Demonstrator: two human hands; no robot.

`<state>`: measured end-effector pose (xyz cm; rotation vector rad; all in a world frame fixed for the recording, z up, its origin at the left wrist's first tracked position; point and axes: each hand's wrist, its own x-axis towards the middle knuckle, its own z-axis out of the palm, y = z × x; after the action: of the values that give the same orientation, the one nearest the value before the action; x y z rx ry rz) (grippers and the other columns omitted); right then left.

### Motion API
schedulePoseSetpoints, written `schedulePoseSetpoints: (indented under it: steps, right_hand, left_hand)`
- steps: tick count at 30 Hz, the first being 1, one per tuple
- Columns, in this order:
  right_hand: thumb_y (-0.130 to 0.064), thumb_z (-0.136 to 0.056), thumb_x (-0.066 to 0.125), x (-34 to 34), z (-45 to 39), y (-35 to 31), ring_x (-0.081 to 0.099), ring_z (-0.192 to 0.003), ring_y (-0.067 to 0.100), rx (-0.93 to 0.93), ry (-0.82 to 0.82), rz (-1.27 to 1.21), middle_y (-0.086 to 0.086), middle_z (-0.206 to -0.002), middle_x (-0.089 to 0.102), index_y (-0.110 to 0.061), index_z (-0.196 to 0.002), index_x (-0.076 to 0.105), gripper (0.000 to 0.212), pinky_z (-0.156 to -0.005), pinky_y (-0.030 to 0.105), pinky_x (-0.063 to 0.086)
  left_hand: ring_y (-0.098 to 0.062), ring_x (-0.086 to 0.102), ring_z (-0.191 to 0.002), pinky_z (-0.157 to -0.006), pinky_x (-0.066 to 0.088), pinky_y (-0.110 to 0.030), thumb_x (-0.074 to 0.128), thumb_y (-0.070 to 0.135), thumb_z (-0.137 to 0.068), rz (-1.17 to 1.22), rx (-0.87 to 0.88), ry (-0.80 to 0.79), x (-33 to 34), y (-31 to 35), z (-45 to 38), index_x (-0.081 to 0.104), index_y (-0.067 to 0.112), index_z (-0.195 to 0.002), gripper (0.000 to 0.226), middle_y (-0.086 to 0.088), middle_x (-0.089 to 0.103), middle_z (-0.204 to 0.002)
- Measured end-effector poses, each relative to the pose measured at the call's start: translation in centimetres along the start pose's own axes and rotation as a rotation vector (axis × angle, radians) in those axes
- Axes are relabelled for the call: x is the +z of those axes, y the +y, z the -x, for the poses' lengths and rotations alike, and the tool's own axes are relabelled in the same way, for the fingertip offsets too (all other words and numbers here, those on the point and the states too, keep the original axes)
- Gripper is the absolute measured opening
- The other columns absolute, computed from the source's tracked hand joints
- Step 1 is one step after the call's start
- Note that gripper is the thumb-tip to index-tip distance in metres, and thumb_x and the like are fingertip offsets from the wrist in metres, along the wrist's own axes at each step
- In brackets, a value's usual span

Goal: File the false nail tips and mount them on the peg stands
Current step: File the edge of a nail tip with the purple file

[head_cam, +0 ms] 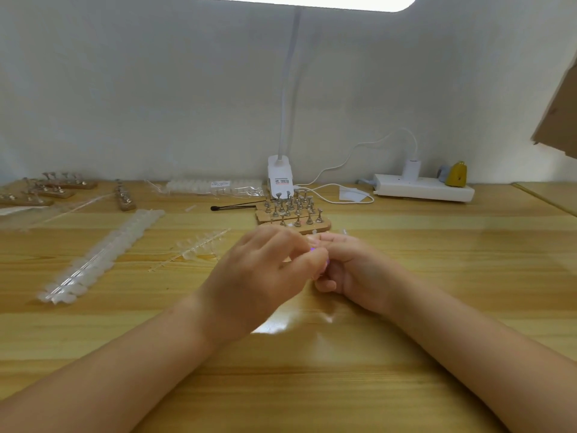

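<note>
**Mid-batch: hands on one tip, most stock untouched**

We see both hands meeting over the table [312,385], just in front of the nearest peg stands [292,214]. Left hand [262,273] has its fingers curled in toward the right hand [352,270], whose fingers are curled too. Between them a small pale and purplish thing shows at the fingertips; we judge it a nail tip, perhaps with a file, but blur and the fingers hide it, so we cannot tell who pinches what.

Near stands: rows of metal pegs on wooden bases. The pegs look mostly bare; a tip or two may sit on the front row, too small to confirm.

More stands [46,189] lie far left, well apart from the hands. Whether they carry tips, we cannot tell.

Stock left: a long strip of tips [103,254] to the left, a shorter sprue [199,245] near the left hand, a bagged pack [215,186] by the wall.

Our judgement: early on. Many tips unfiled, most pegs unfilled.
</note>
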<state>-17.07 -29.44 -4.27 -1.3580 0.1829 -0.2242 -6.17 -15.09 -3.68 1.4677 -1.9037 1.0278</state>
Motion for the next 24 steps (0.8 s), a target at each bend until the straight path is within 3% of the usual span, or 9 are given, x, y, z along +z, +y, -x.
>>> schedulePoseSetpoints:
  steps: [4,9,14,19,24]
  right_hand:
    - [-0.021,-0.084,0.062,-0.2,-0.1,0.1,0.050,-0.059,0.010,0.018,0.026,-0.036,-0.002,-0.069,0.050,-0.013,-0.081,0.058,0.009,-0.044,0.018,0.035]
    - [-0.019,-0.082,0.062,-0.1,-0.1,0.2,0.048,-0.055,0.007,-0.002,-0.004,0.003,0.000,-0.066,0.052,-0.014,-0.078,0.062,0.006,-0.045,0.018,0.035]
    - [-0.022,-0.081,0.062,-0.4,-0.2,0.1,0.051,-0.059,0.010,0.015,0.000,-0.025,0.000,-0.071,0.047,-0.014,-0.078,0.057,0.009,-0.045,0.019,0.035]
    - [-0.019,-0.085,0.055,-0.2,-0.3,0.2,0.046,-0.055,0.006,0.004,-0.047,0.013,-0.003,-0.064,0.049,-0.016,-0.074,0.057,0.012,-0.047,0.018,0.034]
    - [-0.023,-0.081,0.055,-0.4,-0.2,0.0,0.051,-0.061,0.011,0.023,-0.035,-0.004,-0.003,-0.067,0.050,-0.016,-0.075,0.056,0.010,-0.047,0.019,0.036]
  left_hand:
    - [-0.030,0.061,-0.065,-0.060,0.052,-0.043,0.075,-0.004,-0.075,-0.012,-0.156,0.017,-0.3,-1.5,0.1,0.075,0.004,-0.089,0.016,-0.012,0.063,-0.076]
    - [-0.025,0.064,-0.073,-0.069,0.054,-0.037,0.074,0.002,-0.077,-0.001,0.030,0.023,0.2,-0.1,0.2,0.074,0.011,-0.094,0.019,-0.009,0.067,-0.081]
    - [-0.029,0.061,-0.065,-0.060,0.052,-0.043,0.072,-0.001,-0.079,0.008,-0.141,0.030,-0.1,-1.6,0.1,0.074,0.004,-0.090,0.012,-0.012,0.063,-0.075]
    - [-0.023,0.065,-0.077,-0.073,0.053,-0.035,0.074,0.004,-0.079,0.041,0.030,0.043,0.4,-0.1,0.3,0.069,0.014,-0.101,0.025,-0.008,0.068,-0.085]
    - [-0.028,0.062,-0.070,-0.062,0.053,-0.043,0.072,-0.001,-0.080,0.046,-0.137,-0.003,-0.1,-1.8,0.4,0.074,0.004,-0.093,0.015,-0.012,0.064,-0.080]
